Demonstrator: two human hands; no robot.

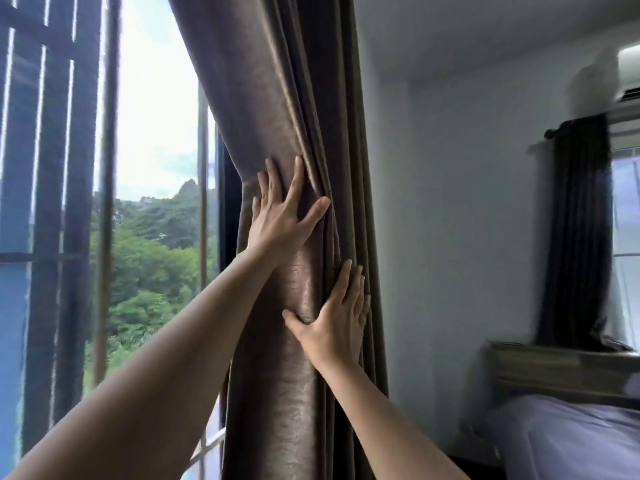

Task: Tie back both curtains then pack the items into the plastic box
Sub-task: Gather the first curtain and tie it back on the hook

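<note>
Window (156, 133): fills the left side, with bright sky and green trees beyond. Dark grille bars (45, 168) cross its far-left part. It is cut off at the top and left edges.

White wall (467, 202): a bare stretch right of centre, giving open room between the near curtain and the far-right furniture.

Brown curtain (277, 81): the task item, at centre. It is gathered into a thick upright bundle at the window's right edge.
- The upper part slants up-left over the glass; the lower part hangs straight and runs off the bottom edge.
- The left edge is free against the glass. The right folds lie close to the wall, with little room there.
- The pinched waist is partly under the left hand, so I cannot tell what holds it.

Bed (571, 438): near, lower right, blurred and cut off by two frame edges.

Second curtain (578, 220): dark, far right, beside another window, smeared by motion.

Air conditioner (628, 74): top right, cut off by the edge.

Left hand (280, 220): lies flat on the bundle at the waist, fingers straight and spread wide, clasping nothing.

Right hand (337, 323): lower and to the right, palm pressed on the folds. The fingers are straight and close together and the thumb points left. It grasps nothing, and the outer fingers are partly hidden in the folds.
</note>
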